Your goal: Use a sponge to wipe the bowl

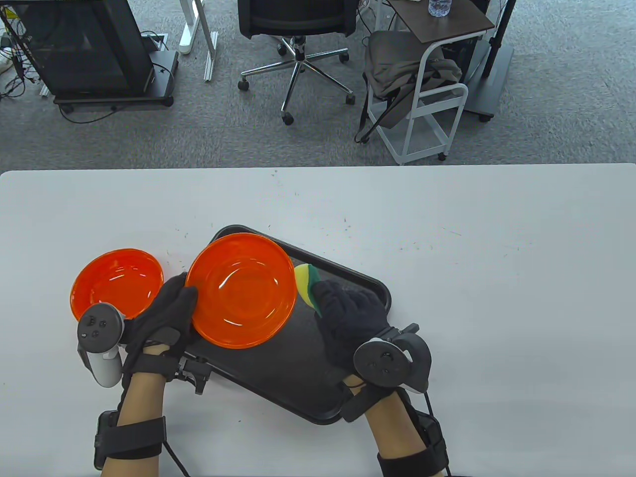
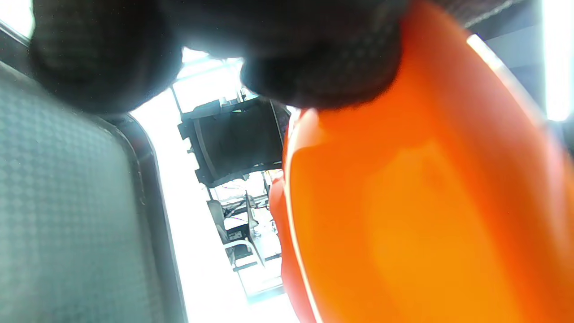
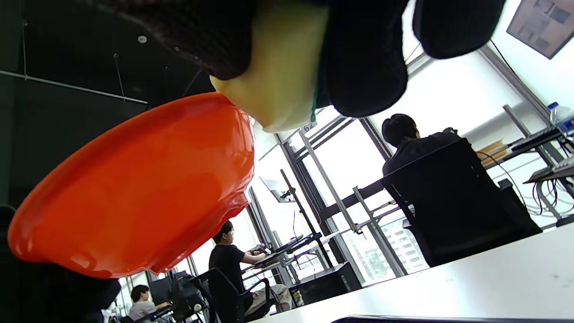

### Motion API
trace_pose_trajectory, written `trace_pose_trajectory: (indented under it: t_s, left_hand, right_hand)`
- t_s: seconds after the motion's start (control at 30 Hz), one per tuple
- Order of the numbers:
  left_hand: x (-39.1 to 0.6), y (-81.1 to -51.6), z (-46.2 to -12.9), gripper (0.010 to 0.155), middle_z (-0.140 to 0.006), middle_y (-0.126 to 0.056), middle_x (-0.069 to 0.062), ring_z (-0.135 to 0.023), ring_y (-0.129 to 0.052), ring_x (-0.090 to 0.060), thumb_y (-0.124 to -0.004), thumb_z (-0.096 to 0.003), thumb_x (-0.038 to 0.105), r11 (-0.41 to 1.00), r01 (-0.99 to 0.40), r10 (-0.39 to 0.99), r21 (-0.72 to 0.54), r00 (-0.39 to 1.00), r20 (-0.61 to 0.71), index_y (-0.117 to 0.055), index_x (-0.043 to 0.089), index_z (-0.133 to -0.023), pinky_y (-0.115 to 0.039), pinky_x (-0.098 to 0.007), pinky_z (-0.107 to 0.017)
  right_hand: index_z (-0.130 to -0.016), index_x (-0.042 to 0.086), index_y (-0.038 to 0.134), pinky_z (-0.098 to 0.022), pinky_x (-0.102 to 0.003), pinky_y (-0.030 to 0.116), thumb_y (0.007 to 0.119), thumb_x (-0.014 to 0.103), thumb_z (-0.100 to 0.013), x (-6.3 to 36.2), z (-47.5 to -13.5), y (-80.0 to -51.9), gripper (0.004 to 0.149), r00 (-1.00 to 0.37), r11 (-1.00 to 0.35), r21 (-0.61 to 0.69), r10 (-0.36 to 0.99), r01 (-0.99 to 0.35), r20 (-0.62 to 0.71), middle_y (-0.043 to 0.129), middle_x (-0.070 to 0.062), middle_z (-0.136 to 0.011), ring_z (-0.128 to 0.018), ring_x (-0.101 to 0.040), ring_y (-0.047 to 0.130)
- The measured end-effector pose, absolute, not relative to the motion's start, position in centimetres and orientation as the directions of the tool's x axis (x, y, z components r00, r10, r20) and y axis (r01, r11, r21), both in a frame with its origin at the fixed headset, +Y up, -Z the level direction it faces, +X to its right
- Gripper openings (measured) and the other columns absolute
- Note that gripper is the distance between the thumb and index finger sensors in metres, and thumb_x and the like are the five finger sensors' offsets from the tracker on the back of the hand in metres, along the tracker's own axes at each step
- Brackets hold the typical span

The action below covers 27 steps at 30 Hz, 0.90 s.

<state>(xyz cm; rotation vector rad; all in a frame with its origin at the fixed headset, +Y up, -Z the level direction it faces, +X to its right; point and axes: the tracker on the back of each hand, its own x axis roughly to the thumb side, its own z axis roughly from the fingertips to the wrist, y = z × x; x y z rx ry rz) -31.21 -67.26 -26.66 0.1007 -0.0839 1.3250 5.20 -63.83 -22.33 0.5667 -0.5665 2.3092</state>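
Note:
My left hand point(image 1: 166, 318) grips the left rim of an orange bowl point(image 1: 242, 290) and holds it lifted and tilted over the black tray point(image 1: 293, 367). The bowl's underside fills the left wrist view point(image 2: 426, 202) and shows in the right wrist view point(image 3: 134, 188). My right hand point(image 1: 348, 318) holds a yellow and green sponge point(image 1: 307, 284) just off the bowl's right rim. In the right wrist view the sponge point(image 3: 280, 76) sits between my gloved fingers point(image 3: 363, 58), next to the bowl's edge.
A second orange bowl point(image 1: 117, 283) sits on the white table point(image 1: 447, 248) left of the tray, beside my left hand. The table's far edge runs across the middle of the table view.

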Motion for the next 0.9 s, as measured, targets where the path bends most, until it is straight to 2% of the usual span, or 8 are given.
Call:
trace_pose_trajectory:
  t_s: [0.17, 0.33, 0.4, 0.53, 0.6, 0.9]
  left_hand:
    - [-30.6, -67.8, -26.7, 0.056, -0.033, -0.098, -0.001, -0.002, -0.093, -0.007, -0.077, -0.0536, 0.046, 0.249, -0.968, 0.967, 0.0, 0.249, 0.061, -0.073, 0.009, -0.094, -0.093, -0.036, -0.018]
    - [-30.1, -67.9, -26.8, 0.055, -0.03, -0.098, 0.003, 0.002, -0.091, -0.006, -0.082, -0.0523, 0.046, 0.316, -0.948, 0.949, -0.038, 0.315, 0.036, -0.076, 0.009, -0.091, -0.093, -0.034, -0.015]
    - [-29.9, -67.7, -26.8, 0.055, -0.029, -0.098, 0.003, 0.003, -0.091, -0.006, -0.082, -0.0521, 0.046, 0.305, -0.95, 0.952, -0.067, 0.302, 0.05, -0.076, 0.008, -0.091, -0.093, -0.034, -0.014]
    - [-28.8, -67.3, -26.7, 0.055, -0.03, -0.098, 0.003, 0.002, -0.091, -0.006, -0.081, -0.0528, 0.046, 0.32, -0.922, 0.947, -0.217, 0.313, 0.069, -0.076, 0.01, -0.094, -0.093, -0.034, -0.015]
    - [-28.1, -67.1, -26.6, 0.055, -0.029, -0.099, 0.003, 0.003, -0.09, -0.006, -0.081, -0.0528, 0.046, 0.349, -0.908, 0.937, -0.233, 0.337, 0.09, -0.076, 0.01, -0.094, -0.093, -0.034, -0.014]
    - [-25.5, -66.8, -26.3, 0.057, -0.027, -0.098, 0.004, 0.004, -0.089, -0.005, -0.08, -0.0528, 0.05, 0.365, -0.86, 0.93, -0.356, 0.321, 0.179, -0.076, 0.013, -0.096, -0.093, -0.034, -0.013]
  right_hand:
    - [-0.099, 0.013, 0.06, -0.058, -0.068, 0.064, 0.076, 0.03, -0.058, 5.1, -22.8, -64.6, 0.048, -0.494, -0.545, -0.093, 0.658, -0.833, 0.569, 0.082, -0.021, -0.096, -0.074, -0.04, 0.088]
    - [-0.099, 0.013, 0.06, -0.058, -0.068, 0.064, 0.076, 0.03, -0.058, 5.2, -23.1, -65.1, 0.048, -0.365, -0.432, -0.03, 0.721, -0.901, 0.589, 0.081, -0.02, -0.097, -0.075, -0.039, 0.087]
    - [-0.099, 0.014, 0.06, -0.058, -0.068, 0.064, 0.076, 0.03, -0.058, 5.3, -23.1, -65.2, 0.048, -0.34, -0.399, -0.03, 0.739, -0.917, 0.582, 0.081, -0.02, -0.097, -0.075, -0.039, 0.087]
    - [-0.1, 0.015, 0.059, -0.058, -0.068, 0.064, 0.076, 0.03, -0.058, 5.6, -23.2, -65.3, 0.048, -0.317, -0.359, -0.043, 0.754, -0.932, 0.576, 0.08, -0.02, -0.097, -0.075, -0.039, 0.087]
    - [-0.1, 0.015, 0.059, -0.058, -0.068, 0.064, 0.075, 0.03, -0.058, 5.8, -23.2, -65.4, 0.047, -0.29, -0.33, -0.034, 0.77, -0.943, 0.568, 0.08, -0.019, -0.098, -0.075, -0.039, 0.087]
    - [-0.101, 0.015, 0.058, -0.059, -0.068, 0.063, 0.075, 0.03, -0.059, 4.7, -24.1, -66.8, 0.048, -0.045, -0.17, 0.196, 0.855, -0.966, 0.517, 0.08, -0.02, -0.098, -0.075, -0.038, 0.088]
